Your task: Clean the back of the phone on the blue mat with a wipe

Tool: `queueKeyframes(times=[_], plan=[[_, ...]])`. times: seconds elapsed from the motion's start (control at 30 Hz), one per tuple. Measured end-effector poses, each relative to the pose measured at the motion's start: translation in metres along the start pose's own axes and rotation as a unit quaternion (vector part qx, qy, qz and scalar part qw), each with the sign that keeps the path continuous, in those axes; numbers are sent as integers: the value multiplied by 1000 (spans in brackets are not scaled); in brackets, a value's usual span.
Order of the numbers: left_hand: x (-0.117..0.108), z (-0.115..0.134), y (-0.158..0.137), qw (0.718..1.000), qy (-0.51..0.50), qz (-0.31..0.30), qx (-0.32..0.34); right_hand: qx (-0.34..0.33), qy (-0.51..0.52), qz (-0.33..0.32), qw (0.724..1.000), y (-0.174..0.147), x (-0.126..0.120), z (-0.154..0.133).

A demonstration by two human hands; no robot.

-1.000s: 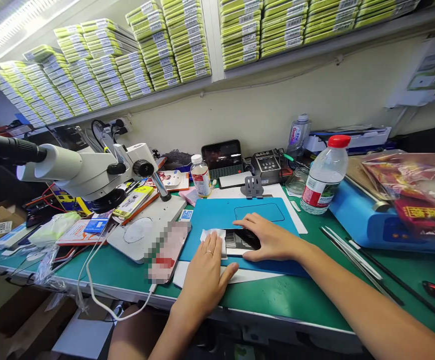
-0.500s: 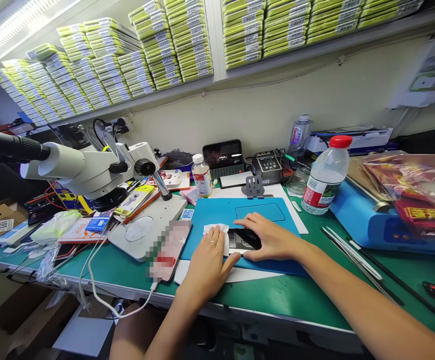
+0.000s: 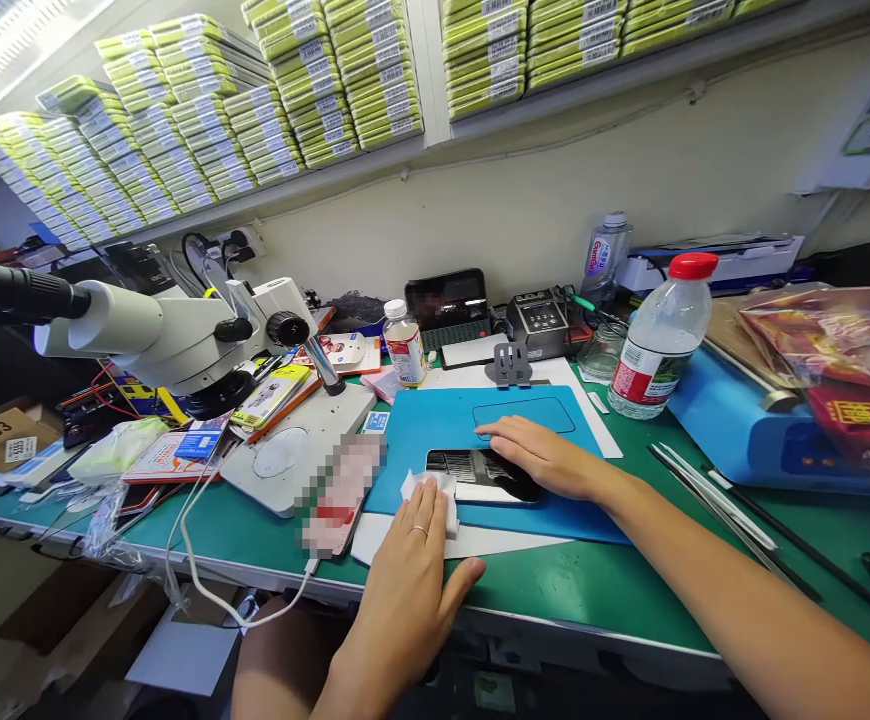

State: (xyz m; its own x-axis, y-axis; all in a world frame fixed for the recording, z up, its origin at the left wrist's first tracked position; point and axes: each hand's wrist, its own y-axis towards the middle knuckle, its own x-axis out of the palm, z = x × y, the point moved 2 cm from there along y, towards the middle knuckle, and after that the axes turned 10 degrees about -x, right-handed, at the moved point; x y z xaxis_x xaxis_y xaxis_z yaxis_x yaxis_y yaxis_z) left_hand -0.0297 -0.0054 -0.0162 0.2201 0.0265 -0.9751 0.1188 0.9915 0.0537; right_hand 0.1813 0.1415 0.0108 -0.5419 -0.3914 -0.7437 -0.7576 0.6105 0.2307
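L hand (image 3: pixel 418 560) flat on wht cloth (image 3: pixel 447 487), grip unclenched. R hand (image 3: pixel 544 455) over phone (image 3: pixel 476 480) on blue mat (image 3: pixel 420 420); grip: can't tell.

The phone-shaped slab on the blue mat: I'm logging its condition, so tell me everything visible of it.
The phone-shaped slab has rounded corners and a dark, glossy face with streaky reflections and a pale strip along its near edge. It lies flat on the blue mat, long side running left to right. The right hand rests over its right end; white cloth overlaps or abuts its near left corner, I cannot tell which.
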Motion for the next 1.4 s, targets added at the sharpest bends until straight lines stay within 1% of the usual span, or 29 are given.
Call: queueKeyframes(times=[0.13,0.33,0.47,0.57,0.67,0.73,0.83,0.97,1.1,1.23,1.33,1.4], plan=[[1,2,0,1000,-4,13,-2,-10,1,4,1000,2,2,3],[-2,15,21,1000,-11,3,-4,6,17,32,999,3,0,6],[3,41,32,1000,-18,14,-10,24,58,61,996,4,0,10],[11,67,39,999,-34,29,4,36,81,75,993,3,0,13],[17,90,50,999,-43,29,16,53,98,88,990,2,0,14],[16,100,57,998,-43,32,23,65,107,92,988,2,0,13],[13,106,64,998,-36,37,32,69,118,100,986,1,-2,11],[10,100,61,998,-12,39,46,52,109,119,986,0,-4,11],[9,84,44,997,-9,36,66,48,119,132,983,-1,-5,11],[4,55,27,997,-16,28,72,50,122,135,982,-1,-6,8],[-2,27,22,999,4,33,43,46,123,130,983,-1,-6,8],[-5,14,23,999,22,43,23,45,127,128,983,-2,-5,9]])
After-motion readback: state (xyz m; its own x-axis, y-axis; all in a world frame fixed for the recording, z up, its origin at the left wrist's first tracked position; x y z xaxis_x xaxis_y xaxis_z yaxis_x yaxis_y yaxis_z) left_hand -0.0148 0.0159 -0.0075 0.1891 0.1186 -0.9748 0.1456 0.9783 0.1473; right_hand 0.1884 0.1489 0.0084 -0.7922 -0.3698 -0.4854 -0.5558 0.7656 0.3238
